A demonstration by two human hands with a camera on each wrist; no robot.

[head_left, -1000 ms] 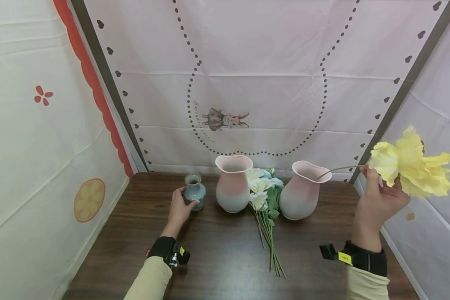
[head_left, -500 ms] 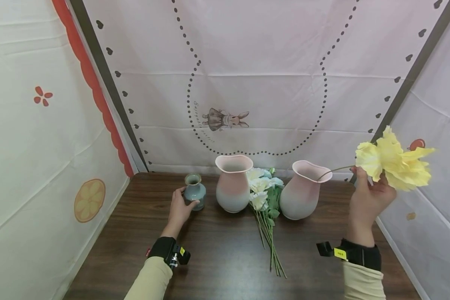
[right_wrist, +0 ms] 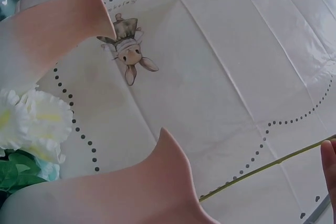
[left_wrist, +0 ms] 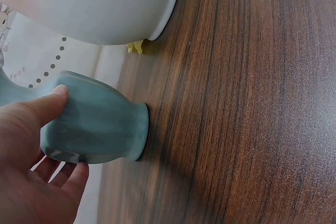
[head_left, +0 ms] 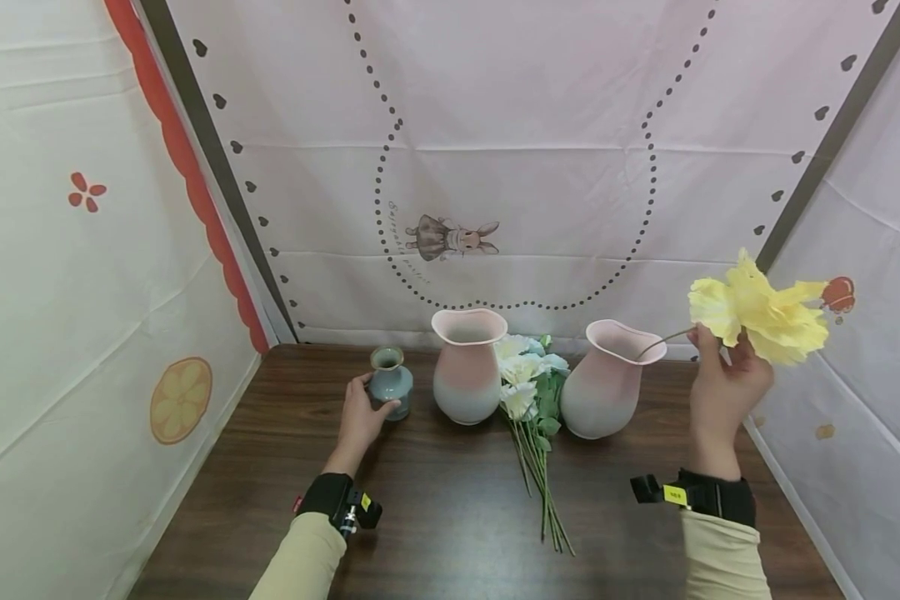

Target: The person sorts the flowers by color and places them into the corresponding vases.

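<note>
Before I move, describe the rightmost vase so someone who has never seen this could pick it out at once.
On the brown table, go to the far side, just right of the pale flowers. The vase there is pink above, pale grey below. Unlike its lookalike left of the flowers, it has the stem of a yellow flower running into its mouth.

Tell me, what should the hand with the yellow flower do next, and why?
Probably, the right hand should ease the yellow flower toward the nearer pink-and-gray vase: its stem dips inside, but a stretch of stem shows outside.
</note>
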